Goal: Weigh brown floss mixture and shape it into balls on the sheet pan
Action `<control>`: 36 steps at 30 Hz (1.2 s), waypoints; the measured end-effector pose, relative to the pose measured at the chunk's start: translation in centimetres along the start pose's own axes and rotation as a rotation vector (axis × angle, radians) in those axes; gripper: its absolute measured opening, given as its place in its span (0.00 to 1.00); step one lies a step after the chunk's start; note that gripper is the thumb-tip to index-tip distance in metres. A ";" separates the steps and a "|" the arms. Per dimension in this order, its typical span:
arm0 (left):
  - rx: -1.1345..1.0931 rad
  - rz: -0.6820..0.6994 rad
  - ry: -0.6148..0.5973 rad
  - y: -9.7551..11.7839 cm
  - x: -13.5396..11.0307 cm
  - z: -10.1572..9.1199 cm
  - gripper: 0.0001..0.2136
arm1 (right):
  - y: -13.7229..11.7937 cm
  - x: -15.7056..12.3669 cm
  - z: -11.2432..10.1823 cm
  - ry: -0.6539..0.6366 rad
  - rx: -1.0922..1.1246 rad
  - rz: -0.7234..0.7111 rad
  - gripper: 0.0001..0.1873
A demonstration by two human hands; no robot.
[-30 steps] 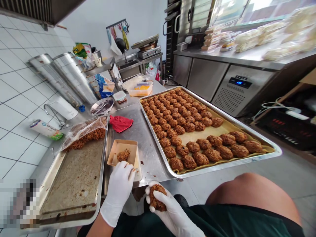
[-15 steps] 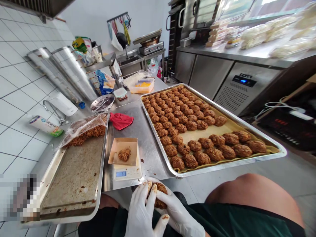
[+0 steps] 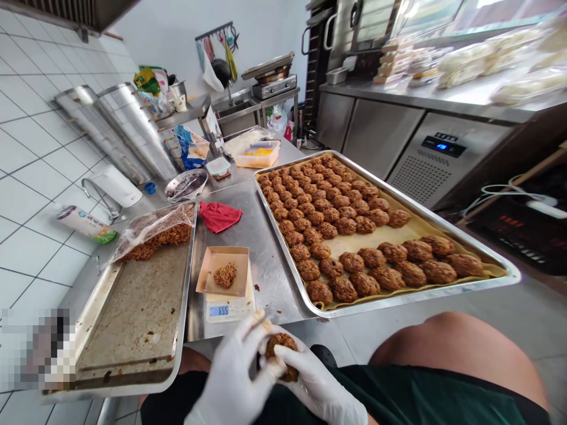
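Observation:
Gloved in white, my right hand (image 3: 305, 372) is closed around a brown food ball (image 3: 283, 348) of coarse shredded mixture, held above my lap. My left hand (image 3: 241, 360), also gloved and slightly blurred, is beside the ball with fingers stretched out and thumb near it; bits of mixture cling to its fingertips. Just beyond them, a small digital scale (image 3: 230, 311) carries a square cardboard box (image 3: 244, 267) with a small clump of mixture (image 3: 225, 275) in it. At the right, a large metal tray (image 3: 319, 311) lined with yellowish paper bears rows of similar balls.
At left stands a metal tray (image 3: 176, 307) with loose brown mixture (image 3: 170, 237) under plastic wrap at its far end. A red cloth (image 3: 219, 216) lies on the steel table (image 3: 277, 260). Farther back are a plastic tub (image 3: 257, 159) and a film-covered bowl (image 3: 186, 184).
My left hand has moved left and its fingers have come off the ball, which stays in my right hand. The scale's displayed number has changed. The camera view has shifted slightly.

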State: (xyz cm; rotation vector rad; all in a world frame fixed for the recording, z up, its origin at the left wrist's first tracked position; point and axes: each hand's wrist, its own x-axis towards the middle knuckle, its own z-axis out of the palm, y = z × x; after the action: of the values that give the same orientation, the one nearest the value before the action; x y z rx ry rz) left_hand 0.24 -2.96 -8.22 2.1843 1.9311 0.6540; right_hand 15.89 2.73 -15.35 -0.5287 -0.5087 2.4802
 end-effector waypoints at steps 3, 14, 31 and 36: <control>0.024 -0.148 0.172 -3.3 4.5 -4.1 0.15 | 0.1 -0.1 -0.3 0.002 0.013 -0.011 0.15; -0.084 -0.192 -0.264 -9.5 12.6 -5.9 0.13 | -0.4 -0.4 -0.6 0.046 0.077 -0.020 0.13; -1.077 -0.523 0.081 -7.1 11.6 -6.0 0.13 | -0.4 -0.6 -0.7 0.058 0.101 -0.029 0.13; -1.256 -0.601 0.245 -4.1 7.6 -5.0 0.13 | -0.2 -0.5 -0.9 0.047 0.096 -0.019 0.13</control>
State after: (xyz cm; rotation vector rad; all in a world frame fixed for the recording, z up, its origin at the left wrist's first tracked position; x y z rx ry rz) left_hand -4.94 4.22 -3.72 0.7546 1.4081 1.4693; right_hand 16.81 2.86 -15.92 -0.5393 -0.3724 2.4536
